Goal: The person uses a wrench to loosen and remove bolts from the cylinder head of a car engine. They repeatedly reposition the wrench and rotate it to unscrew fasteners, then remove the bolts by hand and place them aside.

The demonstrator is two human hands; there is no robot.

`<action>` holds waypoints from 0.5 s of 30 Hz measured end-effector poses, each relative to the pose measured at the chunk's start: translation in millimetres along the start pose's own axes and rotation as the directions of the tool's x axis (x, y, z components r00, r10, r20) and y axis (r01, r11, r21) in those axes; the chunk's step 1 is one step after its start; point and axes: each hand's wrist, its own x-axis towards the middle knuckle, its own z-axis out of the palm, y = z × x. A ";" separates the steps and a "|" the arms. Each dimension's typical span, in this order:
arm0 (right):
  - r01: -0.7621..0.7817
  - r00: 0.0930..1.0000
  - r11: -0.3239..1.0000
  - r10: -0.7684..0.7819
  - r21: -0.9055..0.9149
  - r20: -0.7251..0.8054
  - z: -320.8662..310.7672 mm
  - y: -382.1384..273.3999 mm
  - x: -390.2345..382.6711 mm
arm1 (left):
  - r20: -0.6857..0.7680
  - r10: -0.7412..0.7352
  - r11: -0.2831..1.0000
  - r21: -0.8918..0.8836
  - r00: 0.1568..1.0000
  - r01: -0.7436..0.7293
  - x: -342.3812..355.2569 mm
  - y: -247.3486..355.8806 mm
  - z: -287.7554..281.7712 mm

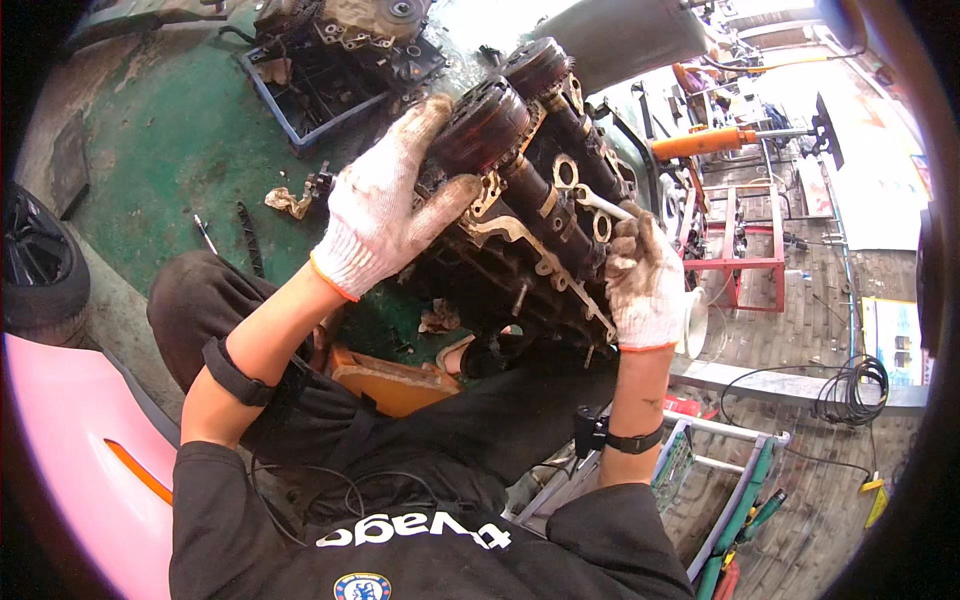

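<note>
A dark, oily engine (490, 265) with its cylinder head bared stands in front of me. Two round camshaft sprockets sit at its far end. My left hand (380, 205), in a white knitted glove, is closed around the nearer sprocket (487, 125), thumb along its near side. The farther sprocket (537, 68) is untouched. In my gloved right hand (645, 275) is a silver wrench (604, 206), its far end against the camshaft (540, 195) area. Whether that end is seated on anything, I cannot tell. My right fingers partly hide the handle.
Beyond the engine, a blue-edged crate (300, 125) holds dark parts beside another engine block (375, 25). An orange cylinder (705, 143) and red metal frame (735, 235) stand right. A tool rack (735, 500) is by my right elbow; a wheel (40, 260) lies left.
</note>
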 end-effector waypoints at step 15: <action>0.351 0.936 0.839 -0.305 -0.416 0.176 80.4 -11.6 -9.5 | 0.055 -0.013 0.999 0.031 0.998 0.011 1.6 -0.3 -3.1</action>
